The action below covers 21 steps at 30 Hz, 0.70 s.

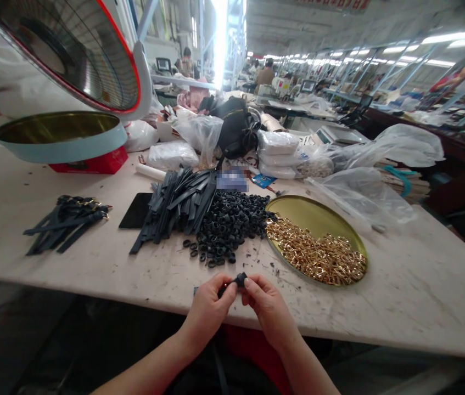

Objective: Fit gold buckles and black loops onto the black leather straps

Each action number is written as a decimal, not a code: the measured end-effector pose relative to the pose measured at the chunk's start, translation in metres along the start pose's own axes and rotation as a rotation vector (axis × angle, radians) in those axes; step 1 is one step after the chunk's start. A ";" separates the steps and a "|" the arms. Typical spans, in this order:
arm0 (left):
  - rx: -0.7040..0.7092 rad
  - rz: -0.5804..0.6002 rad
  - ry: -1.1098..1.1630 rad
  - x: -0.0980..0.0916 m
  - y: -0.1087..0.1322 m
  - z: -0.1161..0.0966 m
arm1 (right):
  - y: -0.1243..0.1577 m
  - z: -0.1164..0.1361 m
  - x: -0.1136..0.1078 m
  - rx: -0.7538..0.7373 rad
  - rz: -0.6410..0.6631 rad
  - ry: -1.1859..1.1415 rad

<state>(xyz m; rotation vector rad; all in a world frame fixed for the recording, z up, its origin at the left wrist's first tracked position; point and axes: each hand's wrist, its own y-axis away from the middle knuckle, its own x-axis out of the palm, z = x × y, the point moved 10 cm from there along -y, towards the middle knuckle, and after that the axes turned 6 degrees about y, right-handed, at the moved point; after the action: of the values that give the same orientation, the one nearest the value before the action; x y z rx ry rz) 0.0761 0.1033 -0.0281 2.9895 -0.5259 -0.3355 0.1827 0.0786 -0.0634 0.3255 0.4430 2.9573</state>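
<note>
Both hands meet over the table's near edge, fingertips pinched on a dark strap. My left hand (209, 304) is closed around its length, and a short end shows left of the wrist. Against the fingertips of my right hand (268, 308), also closed, sits a small black loop (240, 279), apparently on the strap's end; the fingers partly hide it. Just beyond lies a heap of black loops (232, 222). Left of it is a pile of dark flat straps (180, 203). Gold metal clasps (318, 252) fill the near part of a round gold tray (323, 211).
At left lie several straps with gold hardware (67, 222). A dark flat slab (135, 211) is partly under the strap pile. Behind stand a round tin (63, 152) on a red box (96, 164), a fan (71, 52), plastic bags (172, 155) and a black bag (236, 129).
</note>
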 end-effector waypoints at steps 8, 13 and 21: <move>-0.027 0.231 -0.014 0.013 0.001 -0.008 | -0.001 0.018 -0.004 -0.063 -0.020 0.143; -0.022 0.212 -0.002 0.007 0.010 -0.011 | 0.007 0.023 0.007 -0.073 0.046 0.205; -0.008 0.205 -0.008 0.000 0.024 -0.021 | 0.032 0.021 0.012 -0.071 0.074 -0.009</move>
<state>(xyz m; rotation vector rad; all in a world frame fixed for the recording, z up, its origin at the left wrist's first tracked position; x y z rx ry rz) 0.0730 0.0818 -0.0046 2.8934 -0.8207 -0.3310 0.1723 0.0557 -0.0317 0.3550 0.3310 3.0328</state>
